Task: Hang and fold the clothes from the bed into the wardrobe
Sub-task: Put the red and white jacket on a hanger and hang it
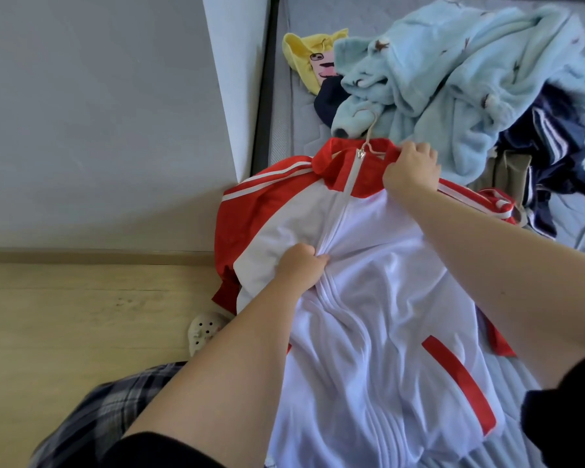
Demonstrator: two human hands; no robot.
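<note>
Bed [294,106]: L hand [301,265] pinches jacket [368,298] zip, R hand [411,168] grips collar w/ hanger [370,136].

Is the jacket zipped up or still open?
Zipped. The jacket has its white zipper line closed from the left hand to the pull at the collar, which the right hand grips.

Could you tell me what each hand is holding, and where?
Both grip the jacket: left hand at the zipper mid-chest, right hand at the collar.
</note>
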